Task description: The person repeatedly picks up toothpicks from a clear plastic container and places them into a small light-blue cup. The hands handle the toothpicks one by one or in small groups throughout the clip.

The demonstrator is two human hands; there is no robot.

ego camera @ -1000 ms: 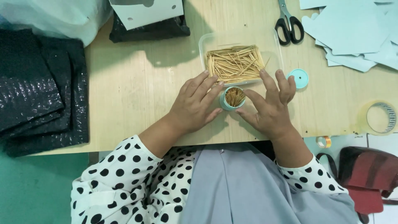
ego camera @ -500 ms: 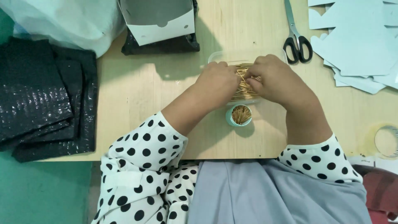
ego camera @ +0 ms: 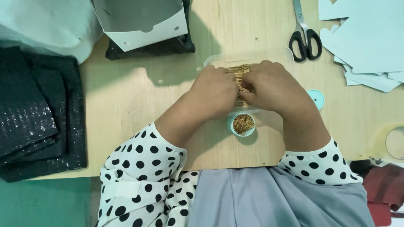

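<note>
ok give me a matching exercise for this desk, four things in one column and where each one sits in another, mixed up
Things:
1. scissors
2. round cup of toothpicks
3. clear tray
4. roll of tape

Places:
a. under both hands, holding loose toothpicks
b. right edge of the table
c. top of the table, beside the pale blue sheets
d. just below the tray, nearest the person

Pairs: 1-c, 2-d, 3-a, 4-b

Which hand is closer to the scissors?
The right hand. It rests in the clear tray, just down-left of the scissors. The left hand is further off, on the tray's other side.
</note>
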